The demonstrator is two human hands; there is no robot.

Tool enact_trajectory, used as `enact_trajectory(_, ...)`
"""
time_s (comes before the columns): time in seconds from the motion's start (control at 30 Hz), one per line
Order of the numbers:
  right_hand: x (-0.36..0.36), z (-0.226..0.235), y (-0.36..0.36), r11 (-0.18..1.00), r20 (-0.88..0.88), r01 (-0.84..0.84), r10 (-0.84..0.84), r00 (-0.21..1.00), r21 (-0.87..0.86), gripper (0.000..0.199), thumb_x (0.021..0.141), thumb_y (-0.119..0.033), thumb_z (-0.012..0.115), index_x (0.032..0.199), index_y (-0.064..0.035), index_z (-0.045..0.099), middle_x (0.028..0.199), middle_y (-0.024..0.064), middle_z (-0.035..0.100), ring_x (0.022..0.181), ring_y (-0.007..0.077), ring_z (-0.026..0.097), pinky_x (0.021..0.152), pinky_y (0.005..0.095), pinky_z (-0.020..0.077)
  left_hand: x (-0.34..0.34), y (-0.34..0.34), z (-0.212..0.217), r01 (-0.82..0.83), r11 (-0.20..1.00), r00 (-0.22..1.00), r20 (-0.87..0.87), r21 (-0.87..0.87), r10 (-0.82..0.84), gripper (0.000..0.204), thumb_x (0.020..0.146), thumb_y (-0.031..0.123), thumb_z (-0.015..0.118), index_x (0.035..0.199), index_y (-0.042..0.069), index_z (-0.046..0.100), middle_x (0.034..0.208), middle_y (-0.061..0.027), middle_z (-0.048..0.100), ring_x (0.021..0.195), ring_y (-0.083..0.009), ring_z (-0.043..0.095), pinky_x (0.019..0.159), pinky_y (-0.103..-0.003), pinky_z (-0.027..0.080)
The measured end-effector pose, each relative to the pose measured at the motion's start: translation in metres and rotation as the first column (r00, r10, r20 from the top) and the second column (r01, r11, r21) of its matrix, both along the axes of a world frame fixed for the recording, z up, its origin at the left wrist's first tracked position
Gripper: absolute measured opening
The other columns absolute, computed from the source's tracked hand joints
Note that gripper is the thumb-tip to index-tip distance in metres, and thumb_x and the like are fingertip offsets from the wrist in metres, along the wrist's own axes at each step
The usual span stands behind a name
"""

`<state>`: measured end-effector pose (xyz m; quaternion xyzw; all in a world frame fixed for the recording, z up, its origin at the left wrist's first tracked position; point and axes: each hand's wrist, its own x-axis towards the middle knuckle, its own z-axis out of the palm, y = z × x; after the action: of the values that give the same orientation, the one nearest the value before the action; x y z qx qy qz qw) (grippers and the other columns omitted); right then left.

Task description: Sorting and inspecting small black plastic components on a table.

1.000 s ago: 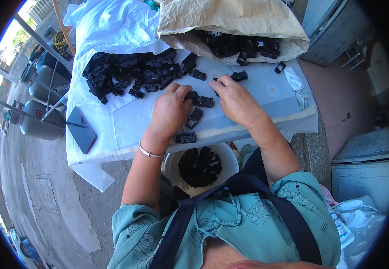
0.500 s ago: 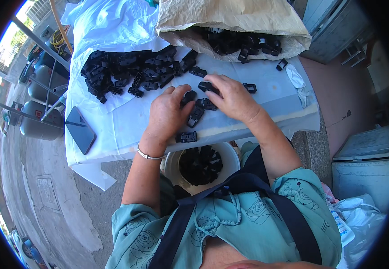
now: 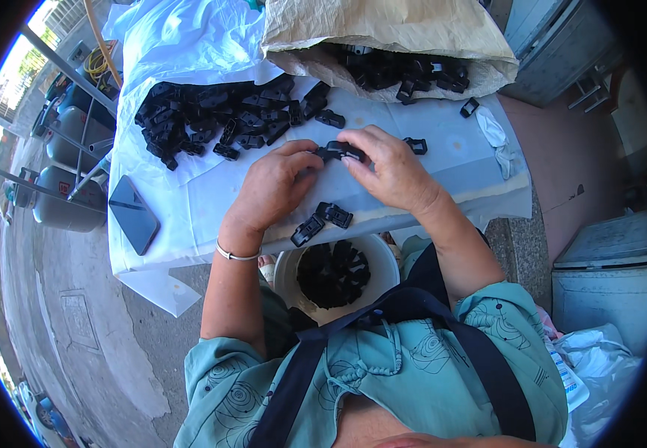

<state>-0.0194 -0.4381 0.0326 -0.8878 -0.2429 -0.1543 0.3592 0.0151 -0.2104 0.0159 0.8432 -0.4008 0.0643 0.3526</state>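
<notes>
Above the covered table, my right hand (image 3: 394, 170) pinches a small black plastic part (image 3: 347, 150) between thumb and fingers. My left hand (image 3: 277, 185) is close against it, its fingertips closed on the black piece at the left end. Whether this is one part or two put together, I cannot tell. Two similar loose black parts (image 3: 334, 215) lie touching or nearly so at the table's front edge, below my hands. A single black part (image 3: 415, 145) rests just beyond my right hand. A heap of them (image 3: 219, 116) spreads at the back left.
A tan woven sack (image 3: 391, 26) with more black parts gapes at the back right. Below the front edge stands a white bucket (image 3: 391, 278) holding black parts. A phone (image 3: 134, 216) lies at the table's left; a crumpled white cloth (image 3: 494, 134) at its right.
The pieces in my two hands have come together. The loose parts that lay under my hands are no longer there; two now lie nearer the front edge.
</notes>
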Motion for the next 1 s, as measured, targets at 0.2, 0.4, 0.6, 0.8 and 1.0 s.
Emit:
enact_trajectory(0.2,0.007,-0.014,-0.012,0.969,0.101,0.241,-0.235,0.967,-0.052,0.032,0.085,-0.006,0.067,0.116,-0.0022,0.060,0.101,0.0169,0.064,0.082,0.0315,0.065,0.073,0.0373,0.0534,-0.007,-0.008,0.008,-0.121,0.992,0.991,-0.060,0.024,0.122,0.034,0.080,-0.001,0.064,0.113,0.006,0.065,0.109,-0.0116,0.065,0.079,-0.0292,0.066,0.071,-0.037,0.053)
enact_trajectory(0.4,0.002,-0.006,-0.012,0.941,0.066,0.287,-0.280,0.958,-0.178,0.030,0.085,-0.007,0.067,0.115,-0.0030,0.061,0.101,0.0166,0.064,0.084,0.0337,0.066,0.074,0.0384,0.0538,-0.006,-0.013,0.011,-0.114,0.992,0.985,0.136,0.050,0.106,0.035,0.076,0.002,0.066,0.110,0.008,0.066,0.110,-0.0145,0.065,0.087,-0.0337,0.066,0.077,-0.042,0.054)
enact_trajectory(0.6,0.000,-0.015,0.009,1.000,0.079,0.020,-0.021,0.997,0.014,0.035,0.082,-0.004,0.068,0.117,-0.0040,0.063,0.101,0.0151,0.064,0.089,0.0323,0.065,0.078,0.0385,0.0540,-0.001,-0.016,-0.006,-0.184,0.983,0.971,-0.159,-0.013,0.180,0.049,0.074,0.009,0.076,0.121,0.008,0.060,0.097,-0.0114,0.070,0.083,-0.0303,0.069,0.075,-0.038,0.055)
enact_trajectory(0.8,0.002,-0.021,0.019,0.995,0.208,-0.056,0.072,0.975,-0.082,0.031,0.081,-0.004,0.069,0.112,-0.0062,0.069,0.106,0.0130,0.065,0.094,0.0303,0.065,0.082,0.0376,0.0536,0.003,-0.014,-0.014,-0.187,0.972,0.960,-0.235,-0.145,0.149,0.053,0.074,0.010,0.077,0.124,0.007,0.059,0.094,-0.0127,0.072,0.080,-0.0278,0.069,0.073,-0.037,0.055)
enact_trajectory(1.0,-0.012,-0.031,0.024,0.960,0.250,0.081,-0.012,0.968,-0.267,0.035,0.084,-0.009,0.065,0.119,-0.0043,0.064,0.110,0.0124,0.064,0.103,0.0305,0.062,0.091,0.0409,0.0485,-0.003,-0.005,0.012,-0.161,0.986,0.968,-0.205,-0.045,0.148,0.050,0.076,0.007,0.073,0.123,0.006,0.059,0.113,-0.0159,0.065,0.087,-0.0315,0.068,0.075,-0.038,0.056)
